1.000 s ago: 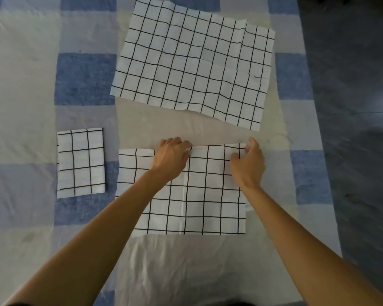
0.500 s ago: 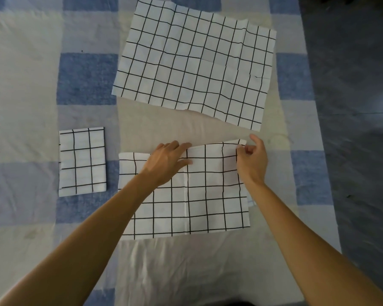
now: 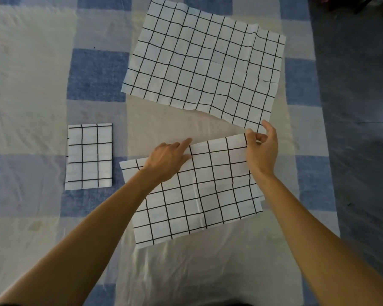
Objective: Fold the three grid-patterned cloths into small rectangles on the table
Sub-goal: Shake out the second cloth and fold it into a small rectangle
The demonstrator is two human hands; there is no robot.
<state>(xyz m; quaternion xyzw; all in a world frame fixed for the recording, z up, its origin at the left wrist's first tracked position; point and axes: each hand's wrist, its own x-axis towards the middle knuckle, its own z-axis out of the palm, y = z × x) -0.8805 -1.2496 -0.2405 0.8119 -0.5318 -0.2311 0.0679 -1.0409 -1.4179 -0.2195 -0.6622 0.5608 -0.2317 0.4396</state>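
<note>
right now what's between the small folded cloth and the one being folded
Nothing but a narrow strip of checked table cover, shown in the head view.

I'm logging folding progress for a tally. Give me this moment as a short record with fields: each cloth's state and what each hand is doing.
folded cloth: small rectangle at the left, untouched
middle cloth: folded partway, nearest the person, lying askew
far cloth: spread open, creased, not yet folded
left hand: rests on the middle cloth's far edge, fingers straight
right hand: pinches the middle cloth's far right corner
surface: blue-and-white checked tablecloth
</note>
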